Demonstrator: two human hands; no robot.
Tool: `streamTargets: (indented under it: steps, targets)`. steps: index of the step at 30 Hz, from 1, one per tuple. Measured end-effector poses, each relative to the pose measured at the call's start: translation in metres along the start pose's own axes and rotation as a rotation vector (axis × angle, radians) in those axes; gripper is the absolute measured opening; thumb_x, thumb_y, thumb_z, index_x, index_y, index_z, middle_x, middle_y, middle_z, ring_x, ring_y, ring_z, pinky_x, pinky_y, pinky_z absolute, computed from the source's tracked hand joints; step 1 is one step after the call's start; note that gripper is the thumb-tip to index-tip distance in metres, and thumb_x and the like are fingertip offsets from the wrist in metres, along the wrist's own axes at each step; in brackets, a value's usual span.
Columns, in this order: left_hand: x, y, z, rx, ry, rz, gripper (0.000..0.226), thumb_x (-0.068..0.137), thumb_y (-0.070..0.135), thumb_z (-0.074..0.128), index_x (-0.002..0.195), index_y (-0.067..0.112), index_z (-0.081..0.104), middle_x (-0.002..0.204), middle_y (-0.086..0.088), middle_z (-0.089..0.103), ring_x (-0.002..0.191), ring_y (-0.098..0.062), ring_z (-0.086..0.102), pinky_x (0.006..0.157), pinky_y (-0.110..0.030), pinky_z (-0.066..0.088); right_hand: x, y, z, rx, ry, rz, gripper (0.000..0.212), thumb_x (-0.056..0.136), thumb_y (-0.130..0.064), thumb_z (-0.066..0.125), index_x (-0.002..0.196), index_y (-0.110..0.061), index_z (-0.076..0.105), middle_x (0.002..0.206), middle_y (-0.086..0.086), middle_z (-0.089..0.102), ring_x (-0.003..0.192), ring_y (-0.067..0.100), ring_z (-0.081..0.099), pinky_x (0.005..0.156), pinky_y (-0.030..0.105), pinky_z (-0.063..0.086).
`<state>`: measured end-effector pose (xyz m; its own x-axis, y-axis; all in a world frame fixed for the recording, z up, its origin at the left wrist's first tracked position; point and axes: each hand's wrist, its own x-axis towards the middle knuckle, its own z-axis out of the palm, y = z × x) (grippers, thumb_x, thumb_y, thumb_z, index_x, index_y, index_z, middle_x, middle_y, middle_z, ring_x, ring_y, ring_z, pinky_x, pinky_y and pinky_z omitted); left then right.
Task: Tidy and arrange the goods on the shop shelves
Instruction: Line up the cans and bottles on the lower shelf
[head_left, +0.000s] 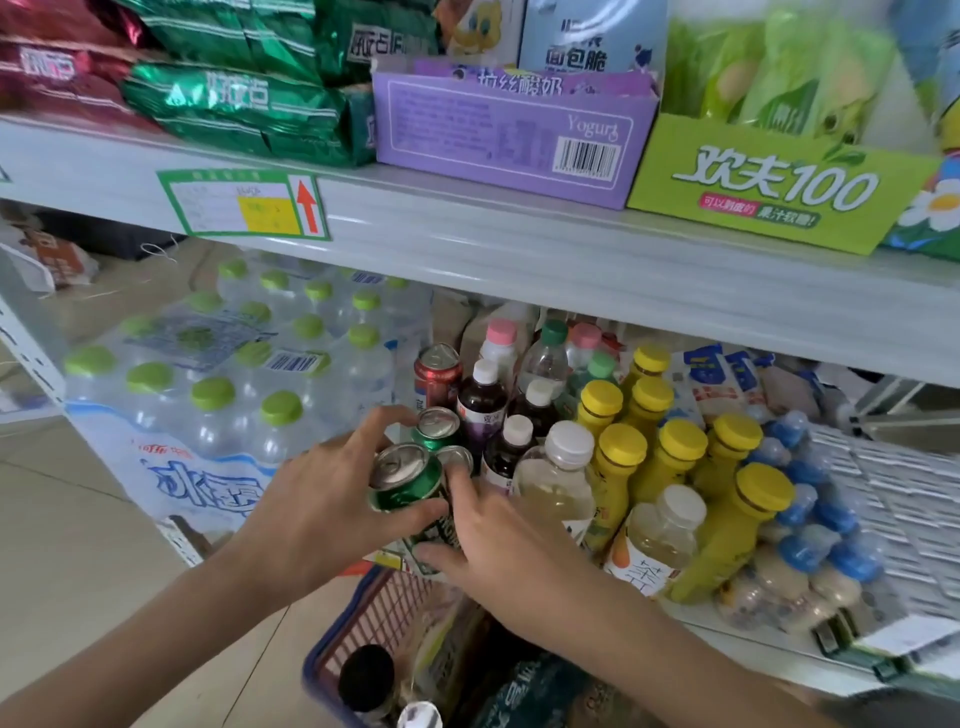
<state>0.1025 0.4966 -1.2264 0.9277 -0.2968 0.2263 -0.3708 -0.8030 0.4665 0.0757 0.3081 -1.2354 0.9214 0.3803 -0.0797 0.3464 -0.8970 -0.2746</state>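
Observation:
My left hand (322, 493) grips a green drink can (408, 480) that is tilted at the front edge of the lower shelf. My right hand (488, 540) touches the same can from the right and below, its thumb under another green can (436, 532). Behind them stand two more green cans (439, 428) and a red can (436, 371). Dark juice bottles (483, 400), pale tea bottles (558, 478) and yellow-capped bottles (670, 457) stand in rows to the right.
A shrink-wrapped pack of green-capped water bottles (218, 374) fills the shelf's left. Blue-capped small bottles (810, 540) lie at the right. A basket (353, 618) with goods sits below my hands. The upper shelf (467, 228) carries snack bags, a purple yogurt box (509, 135) and a green box (779, 187).

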Motion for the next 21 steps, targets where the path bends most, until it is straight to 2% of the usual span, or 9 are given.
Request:
streamTargets:
  steps: [3,6,8,10,12,14,16,18,21]
  targets:
    - [-0.001,0.003,-0.008,-0.195,0.056,0.016,0.07,0.069,0.078,0.066,0.128,0.049,0.039,0.091,0.024,0.068,0.083,0.003,0.066,0.073,-0.024,0.053,-0.004,0.0,-0.007,0.261,0.004,-0.032,0.065,0.097,-0.067,0.049,0.144,-0.026,0.03,0.133,-0.003,0.055,0.116,0.021,0.059,0.092,0.045,0.052]
    - [-0.001,0.008,-0.016,-0.357,0.139,0.03,0.063,0.07,0.067,0.074,0.122,0.045,0.047,0.101,0.029,0.067,0.086,0.003,0.067,0.071,-0.017,0.051,-0.006,-0.001,-0.012,0.462,0.036,-0.034,0.065,0.095,-0.068,0.052,0.146,-0.036,0.027,0.142,-0.011,0.051,0.129,0.013,0.052,0.106,0.042,0.045]
    - [0.0,0.009,-0.019,-0.441,0.182,0.022,0.062,0.069,0.07,0.076,0.12,0.043,0.051,0.101,0.029,0.068,0.085,0.001,0.069,0.07,-0.014,0.051,-0.005,-0.003,-0.013,0.541,0.095,-0.044,0.07,0.09,-0.074,0.054,0.147,-0.043,0.025,0.143,-0.015,0.052,0.13,0.008,0.053,0.108,0.04,0.045]
    - [0.001,0.009,-0.022,-0.483,0.193,0.022,0.072,0.061,0.082,0.071,0.119,0.043,0.053,0.1,0.025,0.069,0.083,-0.002,0.069,0.068,-0.015,0.052,-0.004,-0.006,-0.013,0.597,0.138,-0.035,0.075,0.086,-0.077,0.057,0.147,-0.048,0.025,0.143,-0.02,0.054,0.129,0.001,0.054,0.108,0.031,0.044]
    - [0.002,0.01,-0.024,-0.495,0.198,0.022,0.082,0.053,0.094,0.064,0.117,0.042,0.055,0.099,0.025,0.07,0.083,-0.003,0.069,0.065,-0.013,0.05,-0.006,-0.009,-0.014,0.642,0.18,0.009,0.072,0.084,-0.073,0.062,0.144,-0.051,0.029,0.137,-0.024,0.057,0.125,-0.007,0.054,0.105,0.017,0.042]
    - [0.003,0.011,-0.025,-0.514,0.192,0.007,0.082,0.049,0.097,0.062,0.114,0.048,0.054,0.099,0.026,0.069,0.086,-0.002,0.068,0.065,-0.011,0.05,-0.008,-0.011,-0.014,0.672,0.219,0.048,0.07,0.082,-0.072,0.065,0.14,-0.053,0.031,0.132,-0.027,0.059,0.12,-0.012,0.054,0.099,0.008,0.041]
    - [0.003,0.01,-0.024,-0.543,0.187,-0.015,0.071,0.055,0.094,0.063,0.112,0.053,0.052,0.1,0.026,0.069,0.088,-0.002,0.067,0.066,-0.013,0.051,-0.008,-0.013,-0.013,0.704,0.24,0.059,0.071,0.081,-0.071,0.067,0.14,-0.051,0.033,0.13,-0.025,0.062,0.118,-0.011,0.056,0.099,0.01,0.043]
    - [0.004,0.01,-0.022,-0.589,0.158,-0.055,0.048,0.071,0.075,0.065,0.112,0.053,0.054,0.1,0.026,0.069,0.091,-0.002,0.066,0.069,-0.017,0.053,-0.005,-0.012,-0.012,0.778,0.243,0.074,0.071,0.08,-0.069,0.069,0.14,-0.049,0.037,0.126,-0.022,0.065,0.115,-0.008,0.06,0.099,0.019,0.048]
    - [0.006,0.008,-0.02,-0.628,0.135,-0.103,0.03,0.084,0.053,0.062,0.113,0.046,0.064,0.1,0.019,0.072,0.09,-0.004,0.067,0.069,-0.017,0.053,-0.002,-0.012,-0.012,0.909,0.268,0.116,0.065,0.077,-0.064,0.074,0.133,-0.043,0.048,0.122,-0.015,0.07,0.112,-0.002,0.064,0.1,0.033,0.052]
